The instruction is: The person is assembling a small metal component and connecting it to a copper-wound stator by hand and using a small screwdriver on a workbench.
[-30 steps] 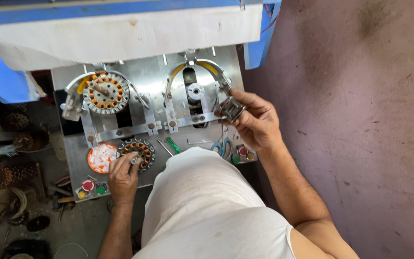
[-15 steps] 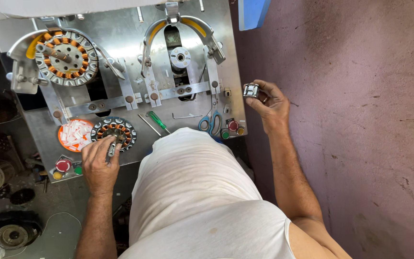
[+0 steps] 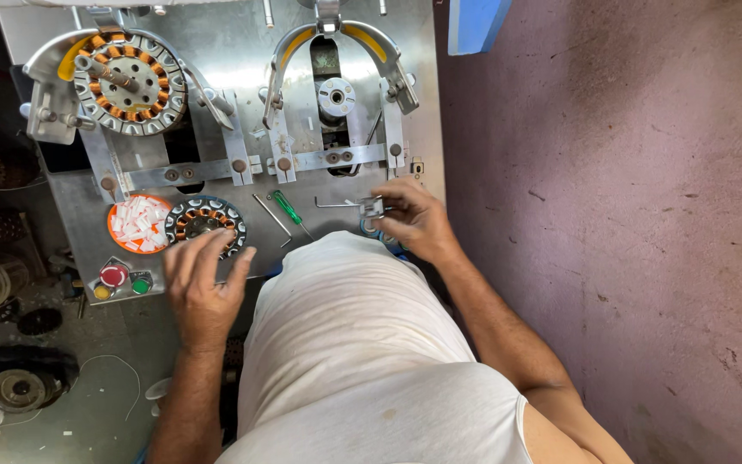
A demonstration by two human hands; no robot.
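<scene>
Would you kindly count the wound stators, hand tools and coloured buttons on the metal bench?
Wound stators: 2, one on the fixture, one by the left hand
Hand tools: 2, screwdriver, rod
Buttons: 3, red, yellow, green
Total: 7

Head view, steeply downward (close) over workbench (image 3: pixel 216 51)

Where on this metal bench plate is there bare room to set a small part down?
Bare metal lies between the wound stator and the green screwdriver. The left side is crowded: orange dish and coloured buttons. The right hand fills the right edge.
</scene>
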